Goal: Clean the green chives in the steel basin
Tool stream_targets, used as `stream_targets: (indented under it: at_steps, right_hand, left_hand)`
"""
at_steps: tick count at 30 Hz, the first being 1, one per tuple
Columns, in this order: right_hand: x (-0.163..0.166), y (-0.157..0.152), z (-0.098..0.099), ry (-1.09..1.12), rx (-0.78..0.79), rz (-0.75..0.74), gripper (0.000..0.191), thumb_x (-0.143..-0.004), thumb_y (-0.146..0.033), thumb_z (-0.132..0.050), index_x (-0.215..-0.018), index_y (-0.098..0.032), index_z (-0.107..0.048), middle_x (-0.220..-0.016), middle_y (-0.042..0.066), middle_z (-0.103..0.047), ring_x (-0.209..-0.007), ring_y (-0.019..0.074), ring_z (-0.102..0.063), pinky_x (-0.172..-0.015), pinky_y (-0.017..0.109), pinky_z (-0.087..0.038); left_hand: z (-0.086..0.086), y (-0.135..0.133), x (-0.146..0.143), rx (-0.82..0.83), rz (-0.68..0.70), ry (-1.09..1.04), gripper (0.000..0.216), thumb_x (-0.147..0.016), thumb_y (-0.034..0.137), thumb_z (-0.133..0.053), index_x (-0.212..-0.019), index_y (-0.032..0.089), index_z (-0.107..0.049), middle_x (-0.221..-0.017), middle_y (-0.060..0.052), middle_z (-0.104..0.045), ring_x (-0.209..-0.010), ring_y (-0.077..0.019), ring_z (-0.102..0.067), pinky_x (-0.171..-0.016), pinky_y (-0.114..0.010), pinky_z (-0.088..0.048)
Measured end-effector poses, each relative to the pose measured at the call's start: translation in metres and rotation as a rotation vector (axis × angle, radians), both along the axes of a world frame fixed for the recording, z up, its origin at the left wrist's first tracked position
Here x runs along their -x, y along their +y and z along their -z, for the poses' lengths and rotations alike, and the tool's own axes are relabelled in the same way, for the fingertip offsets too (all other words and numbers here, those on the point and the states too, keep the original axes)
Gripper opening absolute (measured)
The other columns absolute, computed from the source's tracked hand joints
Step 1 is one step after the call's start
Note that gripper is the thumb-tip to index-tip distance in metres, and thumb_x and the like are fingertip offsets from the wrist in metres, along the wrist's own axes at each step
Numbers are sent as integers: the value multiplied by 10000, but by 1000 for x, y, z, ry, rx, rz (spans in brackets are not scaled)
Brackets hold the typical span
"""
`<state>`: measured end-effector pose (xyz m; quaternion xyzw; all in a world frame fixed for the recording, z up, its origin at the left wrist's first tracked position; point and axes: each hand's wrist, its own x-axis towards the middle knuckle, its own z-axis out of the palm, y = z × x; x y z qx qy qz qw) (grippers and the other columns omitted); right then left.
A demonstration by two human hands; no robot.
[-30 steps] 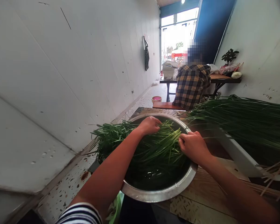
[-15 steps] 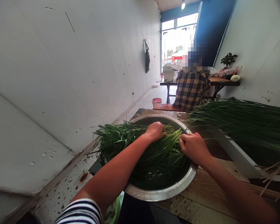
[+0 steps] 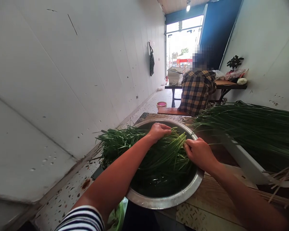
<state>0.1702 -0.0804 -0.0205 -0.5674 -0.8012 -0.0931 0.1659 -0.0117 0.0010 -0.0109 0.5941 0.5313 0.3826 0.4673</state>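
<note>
A wide metal basin holds water and a heap of garlic chives, long green leaves with pale stem ends to the right. The leafy tips hang over the basin's left rim. My left hand is above the heap near the far rim, fingers pinched around chive stems. At the right rim, my right hand is closed, thumb against forefinger, on the pale ends of the chives. Its fingertips are partly hidden from view.
More long chives lie in a white crate on the right. A green container stands below the basin's near left side. Ahead, a person in a plaid shirt sits at a dark table. A white wall runs along the left.
My left hand has lifted slightly, its fingers straighter at the chive stems. My right hand has shifted a little left and stays closed on the stem ends.
</note>
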Motion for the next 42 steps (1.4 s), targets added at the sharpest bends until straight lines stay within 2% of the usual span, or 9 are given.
stream_targets:
  at_steps: [3, 7, 25, 32, 42]
  right_hand:
    - [-1, 1, 1, 3, 1, -3, 320, -884, -239, -398, -615, -189, -563, -567, 16, -631, -545, 132, -492, -613, 265, -258]
    - [-2, 0, 1, 18, -1, -1, 310, -882, -245, -408, -622, -189, -568, -586, 19, -639, -567, 139, -505, -597, 265, -250]
    - [-2, 0, 0, 21, 3, 0, 313, -882, -226, -393, -612, -186, -548, -580, 20, -630, -556, 134, -496, -592, 259, -252]
    - [-2, 0, 0, 35, -22, -16, 298, -858, -194, -397, -593, -186, -535, -536, 18, -599, -528, 130, -474, -582, 260, -244]
    - [-2, 0, 0, 40, -30, -19, 312, -865, -205, -388, -591, -187, -538, -541, 21, -607, -518, 128, -484, -581, 264, -245]
  left_hand:
    - [-1, 0, 0, 32, -8, -95, 190, -647, 206, -705, -791, 81, -712, -638, -45, -660, -526, -77, -530, -578, -223, -446]
    - [5, 3, -1, 43, 2, -115, 221, -632, 249, -729, -776, 81, -714, -658, -55, -666, -529, -77, -531, -571, -226, -446]
    - [5, -1, -9, 137, -71, -299, 200, -575, 187, -762, -737, 84, -704, -622, -51, -657, -530, -87, -548, -585, -245, -456]
    - [0, -4, -10, 187, -78, -336, 197, -551, 179, -787, -692, 84, -689, -604, -41, -647, -502, -75, -539, -521, -213, -421]
    - [-6, -5, -11, 294, -83, -421, 123, -602, 102, -753, -677, 67, -662, -581, -45, -634, -480, -66, -532, -440, -179, -382]
